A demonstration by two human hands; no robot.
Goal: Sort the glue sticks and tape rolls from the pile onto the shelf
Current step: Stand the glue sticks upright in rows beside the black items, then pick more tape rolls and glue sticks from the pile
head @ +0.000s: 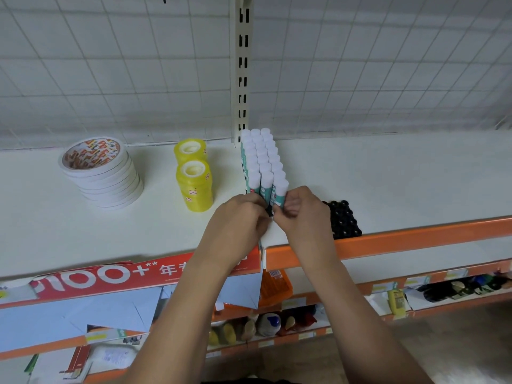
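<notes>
Several white-capped glue sticks (263, 159) with teal labels stand upright in three tight rows on the white shelf (388, 176). At the near end of the rows, my left hand (241, 217) and my right hand (302, 214) meet, fingers curled around the bases of the front sticks. A small black item shows between my fingertips. A stack of wide white tape rolls (101, 173) stands at the left. Two stacks of yellow clear tape rolls (194, 187) stand between it and the glue sticks.
A block of black-capped items (343, 220) sits right of my right hand near the orange shelf edge (415, 239). A slotted upright post (242, 67) and wire grid back the shelf. Lower shelves hold mixed goods and a red banner (110, 275).
</notes>
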